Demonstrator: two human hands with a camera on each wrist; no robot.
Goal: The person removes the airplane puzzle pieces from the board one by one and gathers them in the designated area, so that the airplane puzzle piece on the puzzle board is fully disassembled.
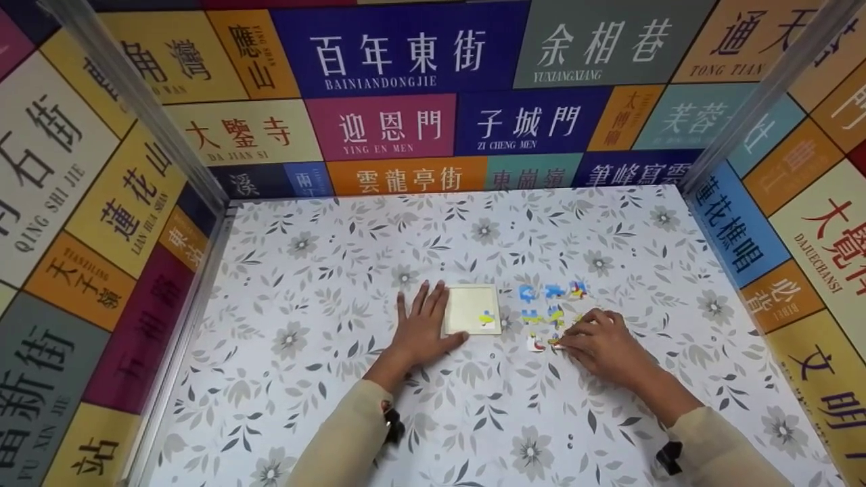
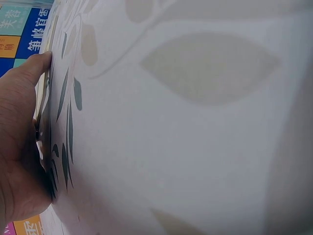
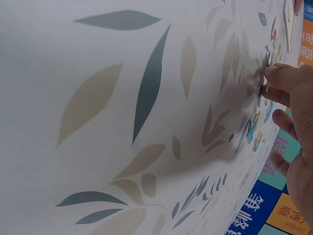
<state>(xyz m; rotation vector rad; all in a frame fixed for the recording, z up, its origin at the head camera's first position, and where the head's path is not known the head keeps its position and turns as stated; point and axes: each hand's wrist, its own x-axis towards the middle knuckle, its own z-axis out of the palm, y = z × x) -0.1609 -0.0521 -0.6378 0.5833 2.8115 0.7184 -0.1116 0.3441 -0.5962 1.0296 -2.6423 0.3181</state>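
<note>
A square, shallow puzzle tray (image 1: 473, 289) lies on the table with one yellow-and-white jigsaw piece (image 1: 486, 318) in its lower right corner. My left hand (image 1: 421, 330) rests along the tray's left side, fingers spread and thumb at the bottom edge. In the left wrist view that hand (image 2: 19, 122) shows at the left margin. To the right of the tray, my right hand (image 1: 602, 345) pinches a small jigsaw piece (image 1: 555, 342) in the lowest row, its fingers partly covering it. The right wrist view shows the same hand (image 3: 301, 107) low over the table.
Several loose jigsaw pieces, among them a blue one (image 1: 527, 293), a blue-and-yellow one (image 1: 555, 315) and a white-and-red one (image 1: 534, 343), lie in rows between tray and right hand. Panels with Chinese lettering (image 1: 399, 61) wall in the floral-covered table (image 1: 433, 237) at back and sides.
</note>
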